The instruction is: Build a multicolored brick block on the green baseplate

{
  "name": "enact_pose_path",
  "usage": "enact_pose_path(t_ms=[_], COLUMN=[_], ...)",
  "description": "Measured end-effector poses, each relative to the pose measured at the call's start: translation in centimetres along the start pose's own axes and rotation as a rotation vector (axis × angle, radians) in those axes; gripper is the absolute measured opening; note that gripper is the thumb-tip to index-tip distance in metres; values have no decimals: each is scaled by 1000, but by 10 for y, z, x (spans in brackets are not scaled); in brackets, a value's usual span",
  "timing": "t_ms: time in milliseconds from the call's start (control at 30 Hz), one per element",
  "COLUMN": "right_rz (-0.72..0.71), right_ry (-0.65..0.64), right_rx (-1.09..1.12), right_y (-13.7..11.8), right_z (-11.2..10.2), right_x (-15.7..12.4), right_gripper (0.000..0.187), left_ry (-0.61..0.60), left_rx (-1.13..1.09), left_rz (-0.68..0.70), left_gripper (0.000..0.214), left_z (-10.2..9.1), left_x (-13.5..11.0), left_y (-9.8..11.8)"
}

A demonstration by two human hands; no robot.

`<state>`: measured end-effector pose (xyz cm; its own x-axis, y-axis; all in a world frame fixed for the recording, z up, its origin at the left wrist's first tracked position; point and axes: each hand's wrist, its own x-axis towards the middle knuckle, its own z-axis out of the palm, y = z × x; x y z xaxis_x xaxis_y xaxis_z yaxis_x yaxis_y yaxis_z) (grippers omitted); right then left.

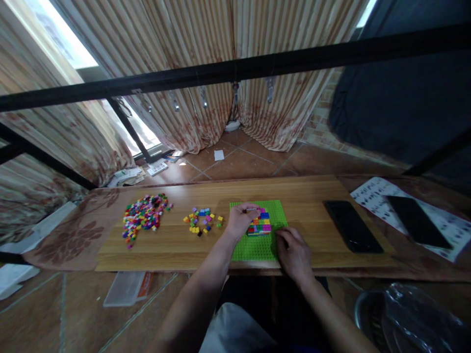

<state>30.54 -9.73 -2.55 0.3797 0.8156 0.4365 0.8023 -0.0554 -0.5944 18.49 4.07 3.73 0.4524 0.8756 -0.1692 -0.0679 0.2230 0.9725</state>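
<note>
Head view showed the left hand (pixel 242 219), fingers narrow, at the bricks (pixel 262 227) on the green plate (pixel 253 252), near the tabletop (pixel 305 191) edge closest to the person. The right hand (pixel 293 249) curled at the plate's right edge. I couldn't tell what either held — a crooked push could have popped bricks off.

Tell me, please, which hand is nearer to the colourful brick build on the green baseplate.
Left. The left hand is over the left part of the brick build, while the right hand is at the right edge of the green baseplate, apart from the build.
</note>
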Motion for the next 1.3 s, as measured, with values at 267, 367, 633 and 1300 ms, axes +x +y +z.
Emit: enact_pose_path(t_ms=[267, 367, 633, 1300], right_rz=[-16, -18, 14, -23], right_ry=[22, 23, 14, 34], right_rx=[2, -6, -17, -68], right_y=[1, 2, 2, 9], right_z=[1, 1, 2, 2], right_x=[0, 0, 0, -4], right_gripper=[23, 23, 24, 29], left_ry=[18, 9, 190, 565], left_rx=[33, 18, -3, 17], left_rz=[24, 31, 183, 254], left_gripper=[20, 22, 22, 20], left_z=[4, 2, -41, -151], left_x=[-1, -3, -25, -63], left_y=[-1, 1, 9, -10])
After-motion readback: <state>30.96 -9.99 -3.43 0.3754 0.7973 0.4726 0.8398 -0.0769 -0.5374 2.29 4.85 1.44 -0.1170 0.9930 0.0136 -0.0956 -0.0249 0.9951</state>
